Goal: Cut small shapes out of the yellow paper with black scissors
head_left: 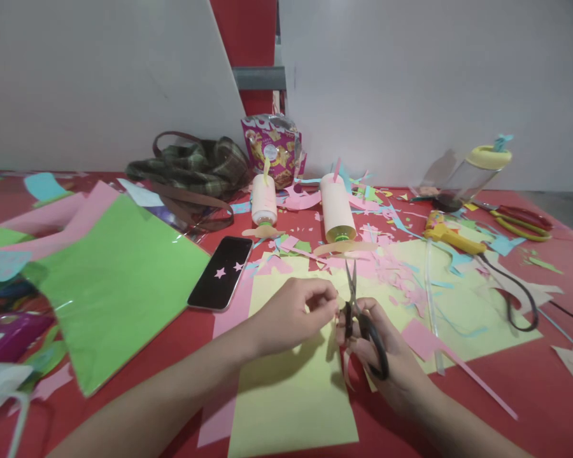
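My right hand point(382, 343) is closed around the black handles of a pair of scissors point(352, 294), whose narrow blades point away from me. My left hand point(298, 312) is closed in a pinch just left of the blades. A small pale yellow scrap of paper point(342, 298) shows at its fingertips, partly hidden by the fingers. Beneath both hands lies a sheet of yellow paper point(291, 407) over a pink sheet point(219, 407). Two small pink paper stars point(220, 273) rest on a dark-screened phone point(218, 289) to the left.
Two paper-wrapped cylinders with propellers, a smaller one point(264, 197) and a larger one point(335, 207), lie ahead. Green paper in plastic point(119, 286) spreads left. Rightward are a yellow glue gun point(453, 238), red-and-yellow-handled pliers point(520, 219), a clear bottle point(477, 175) and many paper scraps point(405, 280).
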{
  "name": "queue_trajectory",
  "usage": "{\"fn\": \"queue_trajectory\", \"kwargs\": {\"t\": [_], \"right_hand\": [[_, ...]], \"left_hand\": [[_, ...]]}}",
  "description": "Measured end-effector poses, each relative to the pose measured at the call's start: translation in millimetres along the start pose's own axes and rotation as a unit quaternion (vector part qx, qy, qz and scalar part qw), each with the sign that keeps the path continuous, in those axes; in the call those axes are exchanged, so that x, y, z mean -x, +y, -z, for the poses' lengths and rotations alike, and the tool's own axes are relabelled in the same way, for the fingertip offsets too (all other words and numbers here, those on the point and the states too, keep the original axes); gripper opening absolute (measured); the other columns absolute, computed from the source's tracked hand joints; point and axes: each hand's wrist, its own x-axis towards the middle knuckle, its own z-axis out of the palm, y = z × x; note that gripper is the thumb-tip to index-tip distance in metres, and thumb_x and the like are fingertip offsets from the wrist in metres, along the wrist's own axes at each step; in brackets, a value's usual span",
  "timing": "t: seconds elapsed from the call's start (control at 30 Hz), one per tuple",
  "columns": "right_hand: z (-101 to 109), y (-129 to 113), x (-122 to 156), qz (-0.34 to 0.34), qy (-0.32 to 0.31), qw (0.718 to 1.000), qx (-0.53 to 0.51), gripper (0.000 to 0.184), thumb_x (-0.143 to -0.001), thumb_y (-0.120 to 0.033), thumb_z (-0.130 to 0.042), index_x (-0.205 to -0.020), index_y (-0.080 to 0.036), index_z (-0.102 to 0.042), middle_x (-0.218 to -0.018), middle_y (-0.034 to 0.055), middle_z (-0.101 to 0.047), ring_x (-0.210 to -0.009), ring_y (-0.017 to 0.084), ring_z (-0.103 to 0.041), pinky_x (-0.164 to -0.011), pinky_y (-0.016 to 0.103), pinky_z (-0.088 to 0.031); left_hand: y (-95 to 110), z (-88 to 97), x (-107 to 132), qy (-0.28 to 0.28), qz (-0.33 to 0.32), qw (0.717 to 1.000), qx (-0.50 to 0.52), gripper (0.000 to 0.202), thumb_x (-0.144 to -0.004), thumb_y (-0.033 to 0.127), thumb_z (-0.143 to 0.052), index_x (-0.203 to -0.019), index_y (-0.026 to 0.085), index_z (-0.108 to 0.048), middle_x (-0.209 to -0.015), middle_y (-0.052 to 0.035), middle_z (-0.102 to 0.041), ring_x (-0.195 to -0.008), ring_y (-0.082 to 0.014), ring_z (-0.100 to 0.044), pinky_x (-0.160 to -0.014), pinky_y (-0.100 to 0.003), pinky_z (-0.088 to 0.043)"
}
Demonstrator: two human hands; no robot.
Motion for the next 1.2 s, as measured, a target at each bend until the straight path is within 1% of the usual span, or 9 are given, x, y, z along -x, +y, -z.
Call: {"fn": "queue_trajectory", "kwargs": {"t": [0.1, 0.2, 0.3, 0.37, 0.53, 0.7, 0.93, 1.03, 1.2], "right_hand": [[1.7, 1.8, 0.9, -0.004, -0.03, 0.999, 0.014, 0.035, -0.061, -0.032, -0.067, -0.084, -0.025, -0.041, -0.086, 0.0005, -0.047, -0.074, 0.013, -0.047, -0.061, 0.024, -0.037], [2.3, 2.4, 2.0, -0.011, -0.061, 0.998, 0.033, 0.037, -0.062, -0.037, -0.065, -0.086, -0.027, -0.04, -0.089, 0.0016, -0.046, -0.078, 0.015, -0.045, -0.063, 0.026, -0.038], [3.3, 3.2, 2.6, -0.009, -0.083, 0.995, 0.055, 0.041, -0.059, -0.044, -0.064, -0.088, -0.027, -0.04, -0.091, 0.0031, -0.044, -0.078, 0.017, -0.044, -0.061, 0.027, -0.039], [4.4, 4.1, 2.6, -0.009, -0.09, 0.994, 0.067, 0.043, -0.058, -0.045, -0.064, -0.088, -0.028, -0.039, -0.092, 0.0034, -0.043, -0.072, 0.015, -0.044, -0.059, 0.027, -0.039], [6.1, 5.1, 2.4, -0.007, -0.091, 0.993, 0.079, 0.043, -0.059, -0.048, -0.062, -0.089, -0.027, -0.039, -0.09, 0.0031, -0.043, -0.061, 0.012, -0.04, -0.057, 0.028, -0.04], [6.9, 6.1, 2.4, 0.0, -0.097, 0.992, 0.078, 0.039, -0.061, -0.047, -0.061, -0.088, -0.028, -0.04, -0.089, 0.0021, -0.043, -0.053, 0.009, -0.037, -0.055, 0.027, -0.041], [5.6, 5.7, 3.8, -0.01, -0.101, 0.992, 0.076, 0.04, -0.061, -0.049, -0.059, -0.089, -0.029, -0.039, -0.089, 0.0014, -0.042, -0.058, 0.01, -0.038, -0.054, 0.026, -0.039], [5.4, 5.3, 4.4, -0.011, -0.104, 0.992, 0.071, 0.04, -0.062, -0.05, -0.059, -0.09, -0.029, -0.039, -0.089, 0.0005, -0.041, -0.057, 0.009, -0.036, -0.055, 0.025, -0.038], [4.6, 4.1, 5.3, -0.01, -0.114, 0.99, 0.076, 0.038, -0.064, -0.05, -0.057, -0.089, -0.029, -0.039, -0.087, -0.0005, -0.039, -0.055, 0.008, -0.033, -0.055, 0.024, -0.036]], "left_hand": [[1.4, 3.0, -0.2, 0.063, 0.01, 0.997, 0.052, 0.015, -0.077, 0.02, -0.039, -0.063, 0.015, -0.044, -0.058, 0.0047, -0.04, -0.053, -0.0062, -0.037, -0.051, -0.017, -0.031], [1.9, 2.9, 0.4, 0.088, 0.018, 0.992, 0.084, 0.015, -0.077, 0.021, -0.039, -0.063, 0.016, -0.041, -0.057, 0.0054, -0.038, -0.05, -0.0055, -0.034, -0.048, -0.017, -0.03], [0.9, 0.6, 1.2, 0.085, 0.017, 0.993, 0.08, 0.014, -0.077, 0.02, -0.039, -0.064, 0.016, -0.042, -0.057, 0.005, -0.038, -0.052, -0.0061, -0.035, -0.049, -0.017, -0.03], [0.0, -1.2, 1.5, 0.082, 0.015, 0.994, 0.068, 0.015, -0.077, 0.02, -0.038, -0.064, 0.016, -0.042, -0.058, 0.0047, -0.038, -0.054, -0.0065, -0.035, -0.05, -0.018, -0.03], [0.6, -5.1, 2.6, 0.09, 0.011, 0.995, 0.052, 0.015, -0.077, 0.018, -0.039, -0.062, 0.016, -0.042, -0.058, 0.0042, -0.043, -0.058, -0.0071, -0.041, -0.053, -0.017, -0.033], [2.8, -8.5, 4.8, 0.095, 0.014, 0.994, 0.059, 0.016, -0.076, 0.016, -0.04, -0.06, 0.016, -0.041, -0.055, 0.0047, -0.046, -0.055, -0.0064, -0.043, -0.053, -0.016, -0.035], [3.2, -11.3, 4.5, 0.111, 0.014, 0.992, 0.062, 0.016, -0.076, 0.015, -0.039, -0.06, 0.016, -0.041, -0.054, 0.005, -0.044, -0.053, -0.0062, -0.043, -0.052, -0.017, -0.035], [1.4, -15.0, 4.8, 0.116, 0.02, 0.989, 0.088, 0.017, -0.077, 0.018, -0.039, -0.06, 0.016, -0.04, -0.055, 0.0046, -0.045, -0.052, -0.0068, -0.045, -0.052, -0.019, -0.036], [-2.4, -23.5, 5.0, 0.098, 0.041, 0.98, 0.166, 0.017, -0.08, 0.021, -0.036, -0.064, 0.018, -0.036, -0.055, 0.0045, -0.045, -0.049, -0.0078, -0.048, -0.048, -0.02, -0.037]]}}
